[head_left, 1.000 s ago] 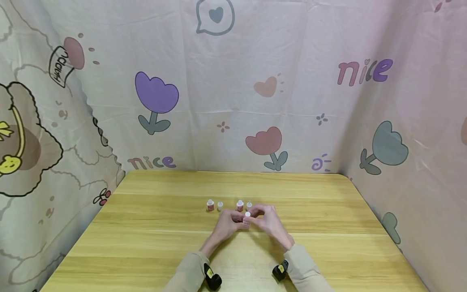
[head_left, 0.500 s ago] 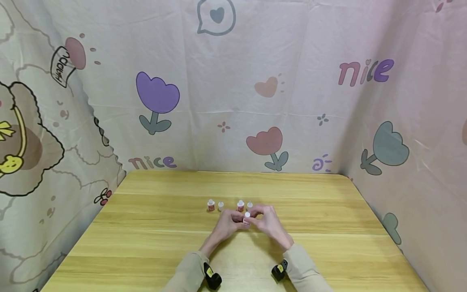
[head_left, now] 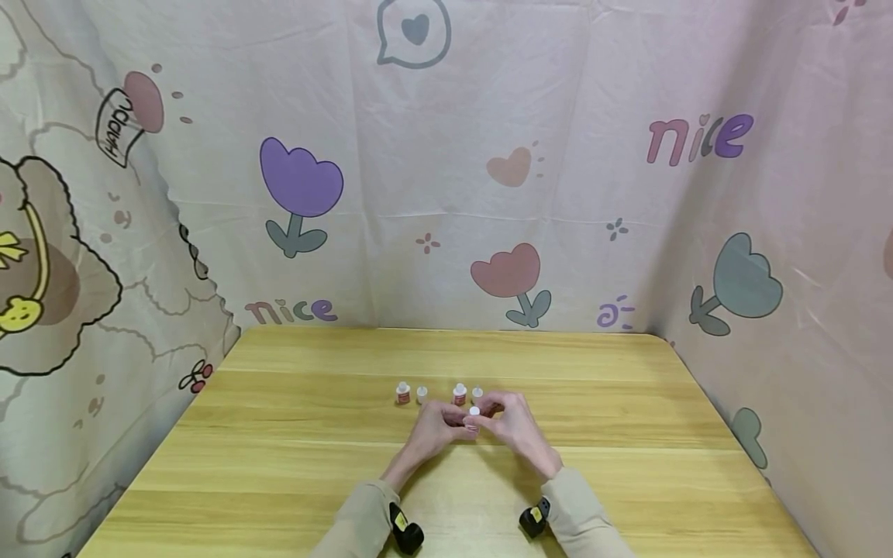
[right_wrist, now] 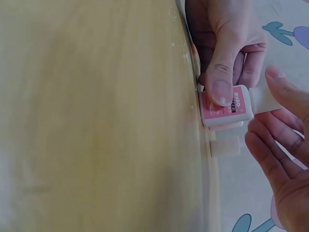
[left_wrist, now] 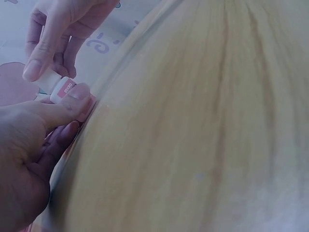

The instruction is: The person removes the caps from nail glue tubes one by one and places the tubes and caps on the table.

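Observation:
A small white glue bottle (right_wrist: 227,108) with a pink label sits between my hands, just above or on the table; the head view leaves its base hidden. My left hand (head_left: 434,430) grips its body, thumb across the label. My right hand (head_left: 516,426) has thumb and fingers about the white cap (right_wrist: 263,99), pinching it, the thumb lying along its side. In the left wrist view the right thumb covers part of that cap (left_wrist: 47,81). Just behind the hands stand another glue bottle (head_left: 460,395) and a small whitish piece (head_left: 477,394).
Farther left stand a third glue bottle (head_left: 403,394) and a second small whitish piece (head_left: 422,394). All are on a wooden table (head_left: 279,465), with a patterned cloth (head_left: 432,170) hanging behind and at both sides.
The held bottle's cap shifts and tilts slightly between the hands. Both hands stay in nearly the same place, and the items behind them stand still.

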{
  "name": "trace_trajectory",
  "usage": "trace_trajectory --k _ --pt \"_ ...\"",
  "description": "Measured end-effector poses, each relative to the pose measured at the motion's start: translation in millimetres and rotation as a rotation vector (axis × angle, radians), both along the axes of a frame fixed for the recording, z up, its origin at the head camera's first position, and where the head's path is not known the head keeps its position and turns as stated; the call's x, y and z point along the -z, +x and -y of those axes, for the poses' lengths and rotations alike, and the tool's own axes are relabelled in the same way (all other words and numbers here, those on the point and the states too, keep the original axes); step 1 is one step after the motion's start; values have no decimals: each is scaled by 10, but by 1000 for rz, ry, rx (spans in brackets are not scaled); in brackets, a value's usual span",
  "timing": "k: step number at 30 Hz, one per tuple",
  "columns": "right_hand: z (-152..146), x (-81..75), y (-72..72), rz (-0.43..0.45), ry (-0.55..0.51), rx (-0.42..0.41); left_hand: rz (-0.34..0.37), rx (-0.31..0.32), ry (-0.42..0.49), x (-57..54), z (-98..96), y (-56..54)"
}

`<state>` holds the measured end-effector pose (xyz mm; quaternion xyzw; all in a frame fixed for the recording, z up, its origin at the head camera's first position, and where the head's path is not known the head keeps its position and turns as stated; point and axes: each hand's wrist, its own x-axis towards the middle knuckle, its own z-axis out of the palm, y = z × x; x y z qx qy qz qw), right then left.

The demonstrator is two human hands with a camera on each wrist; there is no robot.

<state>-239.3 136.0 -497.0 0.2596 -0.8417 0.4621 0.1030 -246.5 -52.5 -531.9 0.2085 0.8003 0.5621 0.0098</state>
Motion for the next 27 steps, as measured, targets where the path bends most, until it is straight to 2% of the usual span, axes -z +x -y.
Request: trace_trajectory --k 7,10,16,22,27 --pt "5 11 -9 -82 -5 -29 -5 -3 3 -7 -2 13" --pt "-1 13 -10 -86 0 -52 -21 7 9 3 3 2" --pt "-7 15 -3 -27 -24 -75 -33 18 29 15 6 4" --pt "-14 -7 12 68 -89 -18 -27 10 28 7 -1 10" --pt "-15 -21 24 58 -78 -3 -34 -1 32 5 -10 19"
